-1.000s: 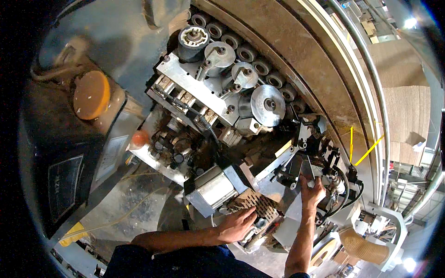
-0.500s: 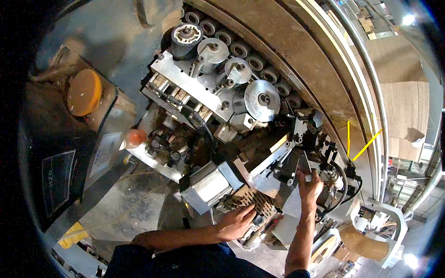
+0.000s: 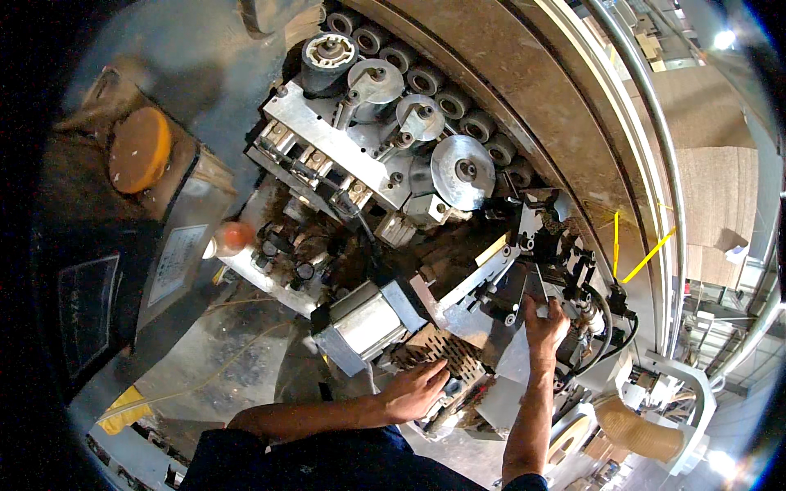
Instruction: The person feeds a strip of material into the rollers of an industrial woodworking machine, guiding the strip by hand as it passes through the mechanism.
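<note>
My left hand (image 3: 416,393) lies with its fingers stretched out on a brown slotted cover (image 3: 446,352), beside a boxy motor with a silver body (image 3: 370,323). My right hand (image 3: 545,329) is closed at the lower end of a thin metal plate (image 3: 535,285), which stands up among the machine's parts. The fingertips are partly hidden behind that plate. Below the right hand's fingers a shiny sheet-metal piece (image 3: 516,360) slopes down to the left. Black hoses and a metal fitting (image 3: 591,313) sit just right of this hand.
Large pressure rollers (image 3: 463,172) and a row of small rollers (image 3: 424,79) run along the long brown beam (image 3: 565,98). An orange-red knob (image 3: 237,236) and a round orange cap (image 3: 139,150) are at the left. A ribbed tan duct (image 3: 639,425) stands at lower right.
The view has shifted slightly. Both hands stay in nearly the same places, the left on the slotted cover and the right at the metal plate.
</note>
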A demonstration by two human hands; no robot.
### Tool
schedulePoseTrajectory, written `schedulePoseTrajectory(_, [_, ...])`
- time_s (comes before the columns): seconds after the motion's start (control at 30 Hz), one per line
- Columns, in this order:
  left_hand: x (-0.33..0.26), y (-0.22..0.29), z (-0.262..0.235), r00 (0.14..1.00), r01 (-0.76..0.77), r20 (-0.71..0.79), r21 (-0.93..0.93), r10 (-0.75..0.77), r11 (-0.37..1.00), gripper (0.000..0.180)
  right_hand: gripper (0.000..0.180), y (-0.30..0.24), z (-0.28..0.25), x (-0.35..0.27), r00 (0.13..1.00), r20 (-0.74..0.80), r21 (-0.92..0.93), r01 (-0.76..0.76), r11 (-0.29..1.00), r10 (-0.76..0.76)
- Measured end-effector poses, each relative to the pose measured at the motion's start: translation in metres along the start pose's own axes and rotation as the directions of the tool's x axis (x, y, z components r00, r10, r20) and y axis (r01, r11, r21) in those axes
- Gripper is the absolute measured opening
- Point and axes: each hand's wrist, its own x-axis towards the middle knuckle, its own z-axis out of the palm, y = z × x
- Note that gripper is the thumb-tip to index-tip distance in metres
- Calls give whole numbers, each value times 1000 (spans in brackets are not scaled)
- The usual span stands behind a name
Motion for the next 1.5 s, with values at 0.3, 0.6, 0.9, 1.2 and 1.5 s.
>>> schedulePoseTrajectory(0.3, [2,2,-3,987,-13,158,-20,16,1000,52,28,-10,0,4,998,34,-146,-39,989,44])
schedulePoseTrajectory(0.6, [-3,0,5,988,-91,122,-31,94,995,47,27,-10,5,11,997,33,-161,80,984,-75])
schedulePoseTrajectory(0.9, [-4,-1,6,996,-51,67,-55,55,997,49,33,-11,12,12,981,-100,-201,145,969,-167])
schedulePoseTrajectory(1.2, [-6,2,5,997,-36,59,-108,43,994,51,35,-8,13,13,996,-42,-185,71,980,-80])
schedulePoseTrajectory(1.5, [-9,-3,8,992,-124,-15,-33,123,992,56,38,-12,12,19,999,11,-220,51,974,-50])
